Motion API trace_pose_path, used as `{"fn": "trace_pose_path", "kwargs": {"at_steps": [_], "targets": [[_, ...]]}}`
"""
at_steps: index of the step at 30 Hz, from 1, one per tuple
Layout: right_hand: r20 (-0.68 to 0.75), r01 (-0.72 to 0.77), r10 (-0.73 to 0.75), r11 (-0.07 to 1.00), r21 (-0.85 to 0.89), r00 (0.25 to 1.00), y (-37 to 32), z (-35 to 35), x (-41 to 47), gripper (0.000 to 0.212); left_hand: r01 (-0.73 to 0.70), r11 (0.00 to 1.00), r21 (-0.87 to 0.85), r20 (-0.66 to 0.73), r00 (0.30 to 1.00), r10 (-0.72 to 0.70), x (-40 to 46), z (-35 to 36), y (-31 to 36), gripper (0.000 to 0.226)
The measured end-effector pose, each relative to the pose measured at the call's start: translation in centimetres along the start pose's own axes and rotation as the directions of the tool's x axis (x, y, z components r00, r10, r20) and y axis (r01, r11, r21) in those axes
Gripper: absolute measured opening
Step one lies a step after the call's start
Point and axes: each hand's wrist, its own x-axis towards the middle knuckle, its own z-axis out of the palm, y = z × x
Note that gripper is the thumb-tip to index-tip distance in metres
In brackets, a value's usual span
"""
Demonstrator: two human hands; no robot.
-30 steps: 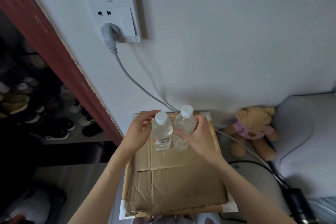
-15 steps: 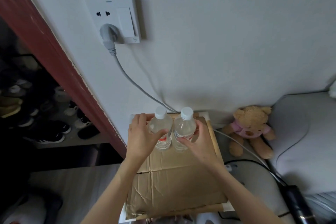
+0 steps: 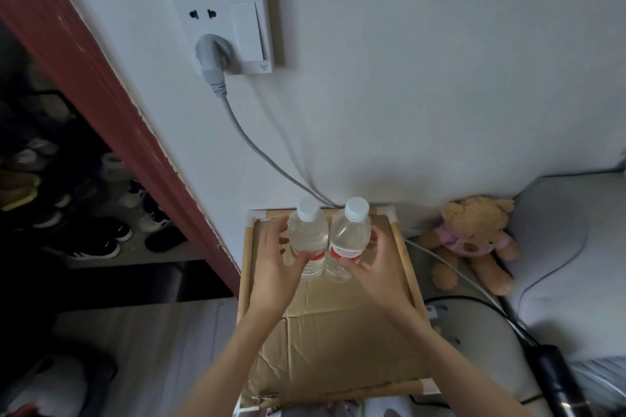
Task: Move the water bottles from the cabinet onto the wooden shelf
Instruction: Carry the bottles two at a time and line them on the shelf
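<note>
On top of the wooden shelf (image 3: 406,267), at its far end against the wall, two water bottles stand upright and touching each other on the sheet of cardboard (image 3: 338,332) that covers the shelf's surface. Each has a white cap and a red-and-white label. The left bottle (image 3: 307,240) has the left hand (image 3: 276,267) on it: thumb and fingers curve round its lower body in a light grip. The right bottle (image 3: 349,237) is held the same way by the right hand (image 3: 374,264), its fingers wrapped loosely about the labelled part. Neither grip looks tight, though both remain closed on the plastic, and both bottles appear to have their bases down on the cardboard.

As a judgement, these two bottles have reached their goal, and what is left for them is only to let go and draw the hands back without knocking either one over. No cabinet holding bottles is visible from here, so whether more remain to be fetched cannot be told. At the left, through a dark opening past the red door frame (image 3: 101,105), shoes sit on racks. A teddy bear (image 3: 474,240) lies on the bed to the right of the shelf, and a grey cable (image 3: 257,152) runs down from the wall socket (image 3: 220,20) behind the bottles.
</note>
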Motion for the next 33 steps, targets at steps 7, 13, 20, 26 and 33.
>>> {"fn": "trace_pose_path", "kwargs": {"at_steps": [7,13,20,26,33], "targets": [[0.167,-0.125,0.131,0.991,-0.047,0.977,1.9,0.4,-0.3,0.066,0.328,0.944,-0.025,0.304,0.902,-0.306,-0.5,0.6,-4.6,0.086],[0.158,-0.146,0.150,0.989,-0.038,0.976,3.1,0.9,0.3,0.036,0.409,0.912,0.040,0.174,0.896,-0.409,-0.7,2.2,-6.7,0.057],[0.203,-0.154,0.152,0.988,-0.004,0.967,3.4,1.5,4.4,0.038,0.407,0.911,0.063,0.060,0.910,-0.411,1.3,3.0,-7.7,0.035],[0.201,-0.068,0.072,0.997,-0.025,0.977,1.9,2.7,8.4,0.040,0.377,0.923,0.075,0.039,0.924,-0.380,5.5,2.9,-7.5,0.038],[0.250,-0.087,0.081,0.996,0.011,0.965,1.9,2.6,9.0,0.042,0.389,0.921,-0.035,0.021,0.921,-0.388,5.6,3.4,-7.9,0.045]]}}
